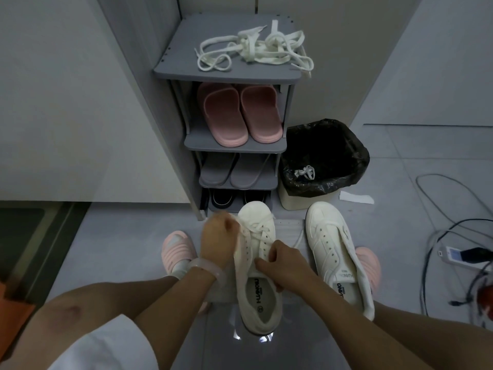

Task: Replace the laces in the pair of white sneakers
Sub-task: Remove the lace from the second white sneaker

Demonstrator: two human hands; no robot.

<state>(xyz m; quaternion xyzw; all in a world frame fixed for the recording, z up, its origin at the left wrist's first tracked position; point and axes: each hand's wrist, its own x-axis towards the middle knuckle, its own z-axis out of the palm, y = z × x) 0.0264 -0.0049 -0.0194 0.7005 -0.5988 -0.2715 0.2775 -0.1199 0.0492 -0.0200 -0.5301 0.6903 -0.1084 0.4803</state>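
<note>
Now steady the sneaker [257, 265] with right hand [284, 263] gripping its side; left hand [218, 233], fisted on the lace [262, 225], pulls evenly through.

I see a grey tiled floor [440, 145] in dim light. A grey shoe rack [234, 144] stands against pale walls [53, 89], holding pink slippers [238, 113], grey slippers [234, 170] and dark shoes [234, 200] on lower shelves. Just beside it is a bin lined with a black bag [324, 161]. Cables [453, 225] and a power strip [457, 256] lie on my right.
</note>
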